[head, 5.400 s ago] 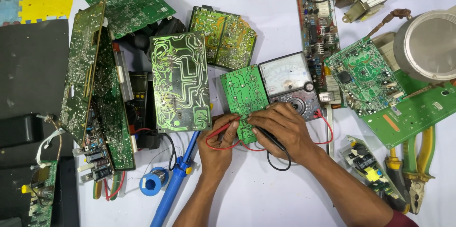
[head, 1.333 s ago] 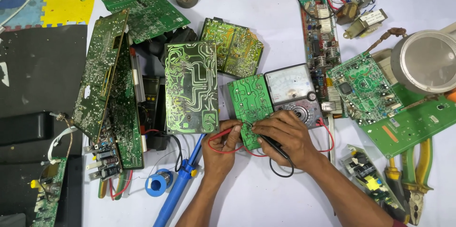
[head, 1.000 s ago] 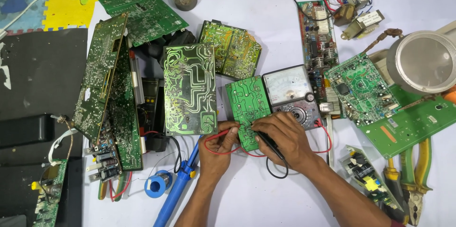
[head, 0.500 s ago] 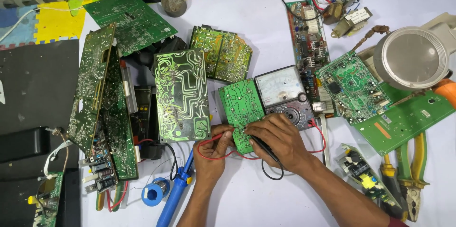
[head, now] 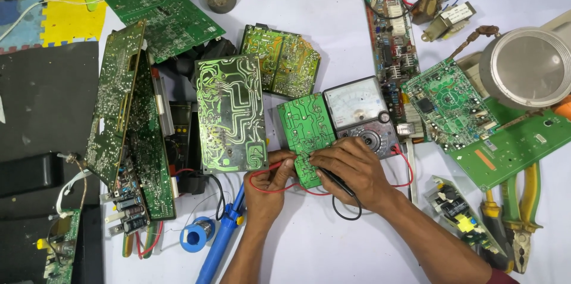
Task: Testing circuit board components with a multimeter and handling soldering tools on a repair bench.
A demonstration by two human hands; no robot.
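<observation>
Hands have stayed on the small green board (head: 307, 135): left hand (head: 269, 186) pinching the red probe (head: 275, 166), right hand (head: 351, 171) pinching the black probe (head: 333, 178); only the view shifted.

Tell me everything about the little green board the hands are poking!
The small green circuit board is a flat rectangle lying on the white table, pale wiggly copper lines facing up. It sits slightly tilted, beside the grey dial meter. The left hand presses a red probe to its lower edge, and the right hand holds a black probe over its bottom corner, covering part of it.
</observation>
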